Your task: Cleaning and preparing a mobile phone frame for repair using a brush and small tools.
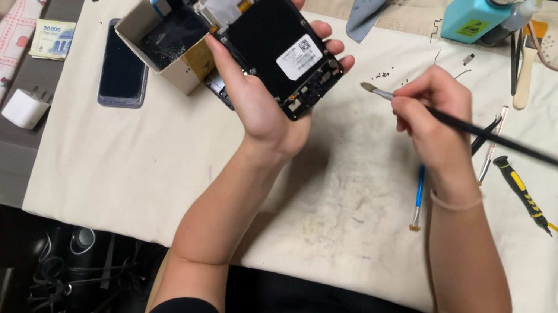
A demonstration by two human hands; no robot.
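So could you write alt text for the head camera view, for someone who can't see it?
Seen from above, a left hand holds an opened phone with its insides exposed, while the right hand holds a thin black brush beside it, over a stained cream cloth with screwdrivers lying at the right.

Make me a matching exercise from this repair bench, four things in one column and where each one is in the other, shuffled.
Things:
1. opened phone
2. thin brush
3. white charger plug
4. teal bottle

Places:
A. on the bare table left of the cloth
B. top edge of the cloth, far right side
C. in the left hand
D. in the right hand

Pairs: 1-C, 2-D, 3-A, 4-B
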